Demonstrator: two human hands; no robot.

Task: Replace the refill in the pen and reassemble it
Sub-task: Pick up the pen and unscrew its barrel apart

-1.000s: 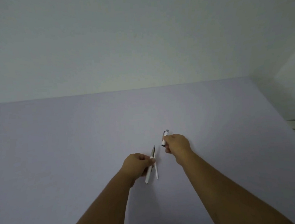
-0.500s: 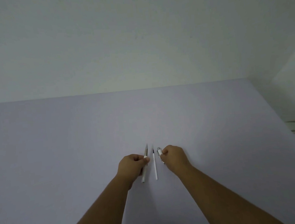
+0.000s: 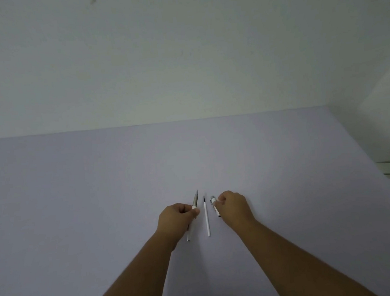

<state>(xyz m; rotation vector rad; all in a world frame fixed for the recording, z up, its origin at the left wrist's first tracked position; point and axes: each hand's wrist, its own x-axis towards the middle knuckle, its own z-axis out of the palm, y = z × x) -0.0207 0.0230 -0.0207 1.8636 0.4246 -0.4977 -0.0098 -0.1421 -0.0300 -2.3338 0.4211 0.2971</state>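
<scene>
— Refill [image 3: 207, 220]: lying loose on the lavender table [image 3: 76, 205], between the two hands; touched by neither; long axis running away from the body, dark tip at the far end, white tail at the near end.

— And held on either side?

— Left hand [image 3: 175, 220] closed on the front barrel section [image 3: 192, 215], metal cone pointing away and tilted a little right; right hand [image 3: 234, 207] closed on the short rear section [image 3: 215, 206], silver button end at the far end; whether either piece rests on the table, hard to tell.

— Nearer to which hand?

— About midway; just beside the left thumb and fingers [image 3: 195, 212], a touch farther from the right knuckles; nearly parallel to the front barrel section, so little turning needed.

— Next move, then?

— Probably freeing one hand to pinch the refill; likeliest the right, by setting down the rear section; then feeding the dark tip toward the cone. A guess only; whether the front barrel section already carries a refill, not visible.
</scene>
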